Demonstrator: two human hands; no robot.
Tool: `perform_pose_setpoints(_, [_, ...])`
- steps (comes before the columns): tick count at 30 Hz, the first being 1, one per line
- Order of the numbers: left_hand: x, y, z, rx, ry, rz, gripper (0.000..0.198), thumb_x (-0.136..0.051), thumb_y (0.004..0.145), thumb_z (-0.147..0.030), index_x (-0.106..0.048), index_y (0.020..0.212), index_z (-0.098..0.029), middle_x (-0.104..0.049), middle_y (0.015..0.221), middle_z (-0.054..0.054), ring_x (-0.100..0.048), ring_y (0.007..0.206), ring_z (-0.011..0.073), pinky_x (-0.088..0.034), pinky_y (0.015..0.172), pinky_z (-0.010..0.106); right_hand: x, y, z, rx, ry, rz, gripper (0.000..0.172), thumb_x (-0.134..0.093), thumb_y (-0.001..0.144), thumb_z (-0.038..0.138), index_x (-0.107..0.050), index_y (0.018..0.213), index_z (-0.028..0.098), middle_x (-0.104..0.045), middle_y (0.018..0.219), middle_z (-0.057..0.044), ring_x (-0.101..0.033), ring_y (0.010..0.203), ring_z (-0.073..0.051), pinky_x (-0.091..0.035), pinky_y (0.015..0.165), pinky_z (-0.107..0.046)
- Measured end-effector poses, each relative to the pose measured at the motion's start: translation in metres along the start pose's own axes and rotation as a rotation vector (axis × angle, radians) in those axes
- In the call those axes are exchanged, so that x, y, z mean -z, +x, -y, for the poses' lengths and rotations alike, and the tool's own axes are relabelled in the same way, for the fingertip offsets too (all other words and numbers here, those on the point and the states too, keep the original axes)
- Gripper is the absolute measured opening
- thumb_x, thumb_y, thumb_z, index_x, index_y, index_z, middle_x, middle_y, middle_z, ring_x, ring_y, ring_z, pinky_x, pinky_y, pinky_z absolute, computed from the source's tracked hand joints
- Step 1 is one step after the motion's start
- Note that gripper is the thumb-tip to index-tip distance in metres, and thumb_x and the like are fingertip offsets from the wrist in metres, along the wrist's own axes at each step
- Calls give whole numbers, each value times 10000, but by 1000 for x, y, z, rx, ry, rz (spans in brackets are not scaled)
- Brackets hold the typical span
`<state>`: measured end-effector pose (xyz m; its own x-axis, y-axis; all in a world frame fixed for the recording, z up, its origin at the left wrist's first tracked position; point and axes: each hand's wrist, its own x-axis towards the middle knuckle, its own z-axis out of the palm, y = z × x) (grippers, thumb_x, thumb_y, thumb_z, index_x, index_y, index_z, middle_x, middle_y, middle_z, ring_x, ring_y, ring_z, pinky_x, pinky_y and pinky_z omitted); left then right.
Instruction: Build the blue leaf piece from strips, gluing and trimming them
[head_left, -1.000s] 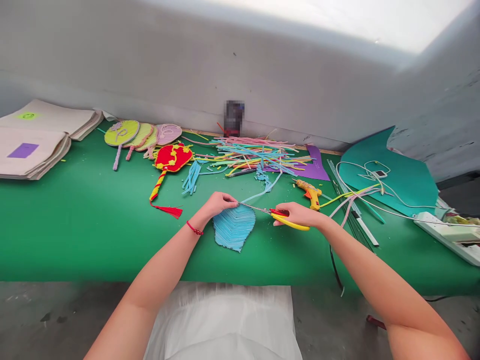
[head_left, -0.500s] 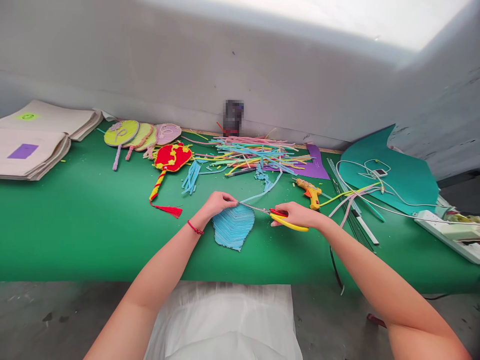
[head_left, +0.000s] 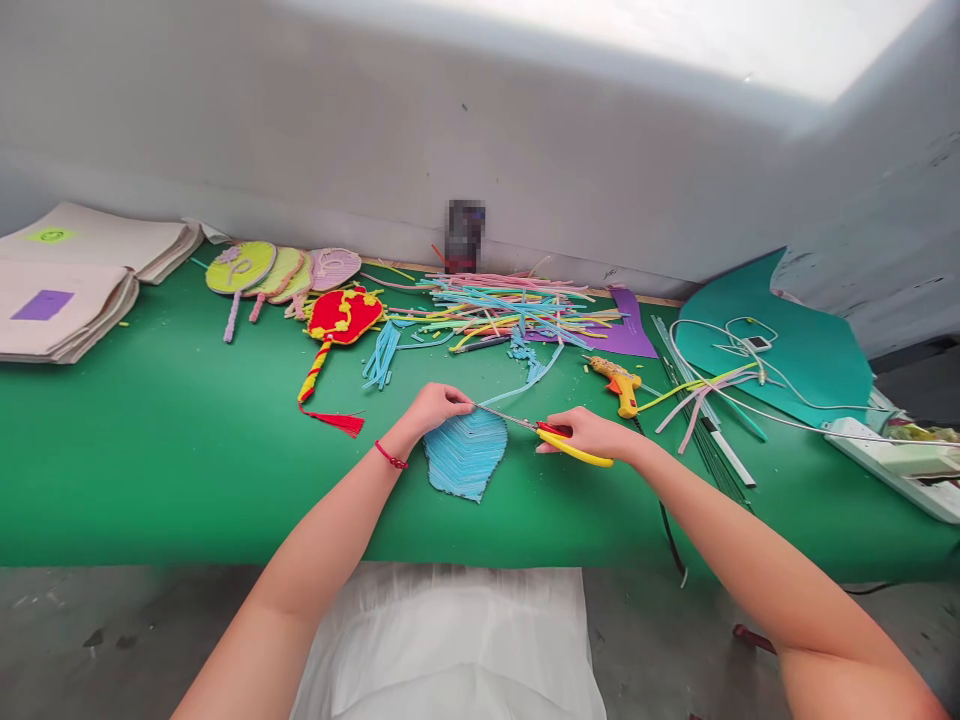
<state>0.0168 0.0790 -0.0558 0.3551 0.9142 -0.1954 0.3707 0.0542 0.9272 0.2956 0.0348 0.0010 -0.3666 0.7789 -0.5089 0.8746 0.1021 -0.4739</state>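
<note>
A light-blue, leaf-shaped piece of close-laid fuzzy strips (head_left: 468,457) lies flat on the green table. At its upper edge my left hand (head_left: 439,405) pinches the end of a blue pipe cleaner (head_left: 517,388), which curves up and right toward the pile. My right hand (head_left: 583,432) grips scissors (head_left: 574,447) with yellow and red handles. Their blades point left and reach my left fingertips, along the top edge of the blue piece. Whether the blades touch the strip cannot be made out.
Behind lies a pile of coloured pipe cleaners (head_left: 517,300). A red and yellow fan (head_left: 345,317) with a tassel rests at left, near paler fans (head_left: 241,268) and cloth stacks (head_left: 67,310). Rightward are a yellow glue gun (head_left: 621,385), white cables and a power strip (head_left: 892,468).
Hardly anything differs. My right hand and the scissors have shifted very slightly left, while my left hand keeps its pinch at the blue piece's top edge.
</note>
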Motion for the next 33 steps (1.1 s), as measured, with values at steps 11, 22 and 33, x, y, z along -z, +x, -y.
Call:
perform_pose_setpoints(11, [-1, 2, 2, 11, 29, -12, 250, -668, 602, -358, -736, 727, -153, -705, 718, 42, -592, 693, 176, -407, 632, 274, -9, -1, 1, -16, 48, 7, 572, -556, 600, 761, -485, 641, 195, -424, 610, 40, -336, 577, -106, -258, 521, -237])
perform_pose_setpoints(22, [0, 1, 1, 26, 2, 0, 276, -678, 588, -377, -737, 732, -149, -706, 722, 43, -586, 681, 168, -402, 622, 266, -9, -2, 1, 22, 19, 6, 531, -513, 674, 731, -464, 677, 202, -447, 640, 36, -366, 584, -113, -277, 545, -240])
perform_pose_setpoints(33, [0, 2, 3, 35, -10, -12, 252, -684, 591, -368, -742, 722, -161, -701, 704, 34, -566, 647, 158, -387, 596, 263, -7, -3, 5, 11, 25, 17, 545, -506, 667, 742, -458, 677, 199, -457, 650, 35, -374, 592, -115, -292, 551, -239])
